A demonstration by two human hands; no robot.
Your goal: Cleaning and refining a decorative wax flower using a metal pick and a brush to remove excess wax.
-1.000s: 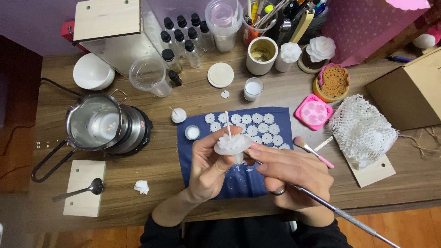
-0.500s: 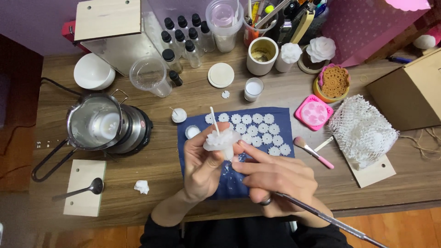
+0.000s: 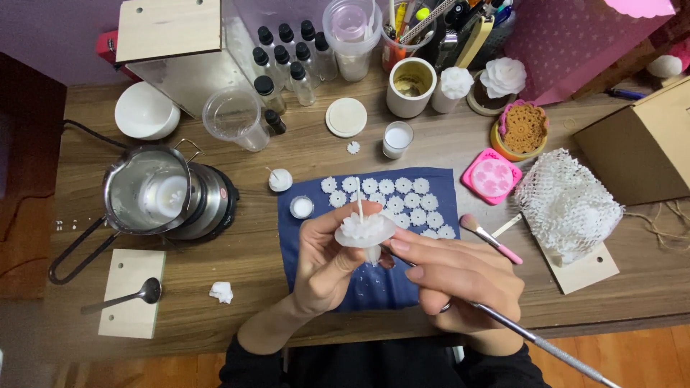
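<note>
Two hands meet at the centre of the frame over a dark blue cloth mat. The left hand has its grip clenched on a white flower-shaped wax candle with a thin white wick standing up from it; the fingers wrap its lower part, so the base is hidden. The right hand grasps a long thin metal tool, whose working tip is hidden behind the fingers and whose far end is cut off at the lower right edge of the frame.

Rows of small white wax flowers lie on the upper part of the mat, some covered by the candle. A small round tin of white wax sits at the mat's upper left corner. Just right of the mat lie a pink-handled brush and a pink flower mould. A white net bundle rests on a wooden board at the right. At the left of the wooden surface stands a steel melting pot on a heater, and below it a metal spoon on a pale wooden block. Bottles and jars crowd the upper edge, partly cut off.
</note>
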